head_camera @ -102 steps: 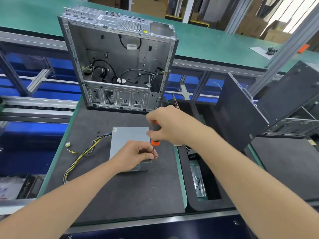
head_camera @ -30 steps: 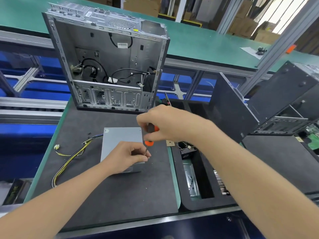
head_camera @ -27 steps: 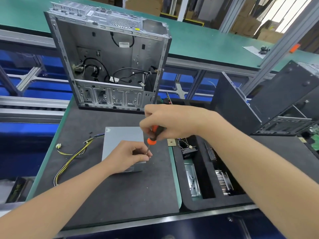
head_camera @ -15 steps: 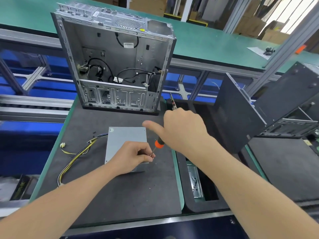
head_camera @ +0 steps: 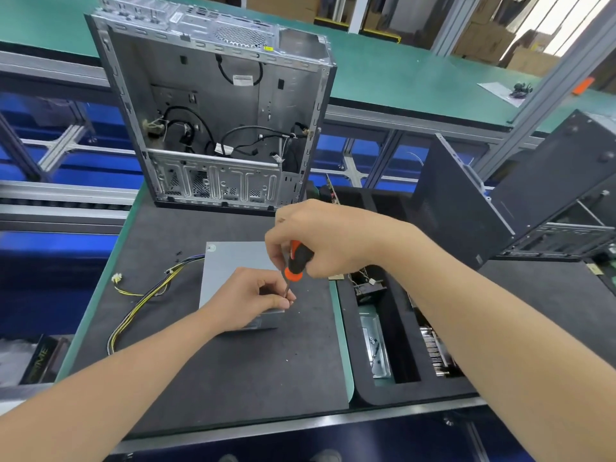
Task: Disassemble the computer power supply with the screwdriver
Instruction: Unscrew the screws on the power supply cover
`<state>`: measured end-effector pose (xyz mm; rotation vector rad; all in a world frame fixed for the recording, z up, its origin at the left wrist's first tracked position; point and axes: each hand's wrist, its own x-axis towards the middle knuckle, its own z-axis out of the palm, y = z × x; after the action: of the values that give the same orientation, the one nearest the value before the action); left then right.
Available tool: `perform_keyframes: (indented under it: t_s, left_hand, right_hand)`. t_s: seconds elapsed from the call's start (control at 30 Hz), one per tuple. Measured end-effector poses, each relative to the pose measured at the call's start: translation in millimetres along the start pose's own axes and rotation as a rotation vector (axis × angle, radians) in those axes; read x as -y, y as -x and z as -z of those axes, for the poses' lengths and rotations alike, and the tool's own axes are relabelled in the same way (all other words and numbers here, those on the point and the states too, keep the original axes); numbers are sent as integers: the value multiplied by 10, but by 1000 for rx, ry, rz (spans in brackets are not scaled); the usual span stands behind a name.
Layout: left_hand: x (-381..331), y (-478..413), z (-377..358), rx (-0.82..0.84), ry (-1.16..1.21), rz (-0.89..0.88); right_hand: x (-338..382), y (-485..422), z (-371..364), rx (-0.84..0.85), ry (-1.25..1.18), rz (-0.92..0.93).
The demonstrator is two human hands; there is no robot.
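Observation:
A grey metal power supply (head_camera: 230, 261) lies flat on the dark mat (head_camera: 233, 368), its yellow and black cable bundle (head_camera: 143, 298) trailing off to the left. My left hand (head_camera: 246, 300) rests on the near right corner of the box, with fingers curled against the screwdriver's thin shaft. My right hand (head_camera: 320, 238) grips the orange and black screwdriver (head_camera: 295, 265) by its handle, upright above that corner. The tip is hidden behind my left fingers.
An open, gutted computer case (head_camera: 216, 111) stands upright at the back of the mat. A black foam tray (head_camera: 393, 328) to the right holds removed metal parts. A dark side panel (head_camera: 456, 201) and another case (head_camera: 566, 185) stand further right. Small specks that may be screws dot the mat.
My right hand has swung the screwdriver from a tilted hold back to upright over the corner, closing around the handle again. My left hand and the power supply have stayed in place.

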<state>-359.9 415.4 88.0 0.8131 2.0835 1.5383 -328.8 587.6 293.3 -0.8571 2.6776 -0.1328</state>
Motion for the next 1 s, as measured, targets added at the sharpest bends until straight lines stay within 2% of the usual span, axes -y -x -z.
perform_keyframes:
  t_s: [0.07,0.17,0.2,0.27,0.33,0.4,0.57,0.63,0.7,0.77,0.83,0.93,1.0]
  left_hand:
    - [11,2,-17,-14,30,11]
    - [14,1,-39,-24,39,9]
    - [16,0,-45,-22,35,1]
    - [9,1,-45,-19,25,-6]
    - [2,8,-26,-12,2,-13]
    - [-15,18,-4,2,-15,-19]
    - [-32,17,25,26,-31,-31]
    - [-19,14,21,27,-55,-31]
    - [0,8,11,14,-48,-17]
    - [11,1,1,-1,-33,-5]
    - [21,-5,-17,-11,-22,3]
    - [25,-8,-41,-16,-5,17]
    - [18,-4,-54,-18,7,1]
  right_hand:
    - [66,17,-89,-115,64,-105]
    - [219,-5,-282,-388,247,-533]
    - [276,-27,-320,-417,245,-656]
    - [312,-70,-363,-423,170,-762]
    - [265,-95,-346,-389,133,-709]
    - [215,-85,-282,-337,54,-543]
    - [53,47,-12,-25,-40,-85]
    - [20,62,34,52,-44,-3]
    - [13,37,31,57,-44,30]
    - [26,37,13,26,-50,14]
    - [75,61,-55,-75,-36,-57]
    - [211,63,-251,-300,104,-418]
    - [301,18,-317,-334,162,-694]
